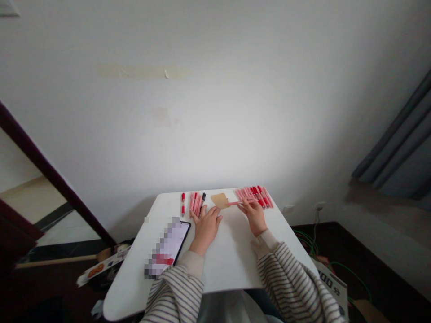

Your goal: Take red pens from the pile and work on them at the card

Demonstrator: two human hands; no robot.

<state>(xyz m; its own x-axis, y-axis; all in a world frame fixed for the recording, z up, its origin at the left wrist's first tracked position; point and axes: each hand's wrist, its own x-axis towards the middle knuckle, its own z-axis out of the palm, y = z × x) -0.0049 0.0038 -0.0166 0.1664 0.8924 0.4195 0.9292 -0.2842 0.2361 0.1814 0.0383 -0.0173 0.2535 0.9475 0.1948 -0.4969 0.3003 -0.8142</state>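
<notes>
My right hand [254,216] pinches a pink pen [235,203] that points left, beside a fanned pile of several pink and red pens [256,196] at the table's far right. My left hand [206,224] lies flat with fingers spread on the white table [229,255], its fingertips next to a smaller group of pink pens [195,202] and a black pen [203,198]. A single red pen [182,204] lies further left. A tan card [219,200] rests between the two pen groups.
A phone [168,246] with a lit screen lies at the table's left. The wall stands just behind the table. Green cables [310,242] and a box [333,282] sit on the dark floor at right; a curtain [400,148] hangs far right.
</notes>
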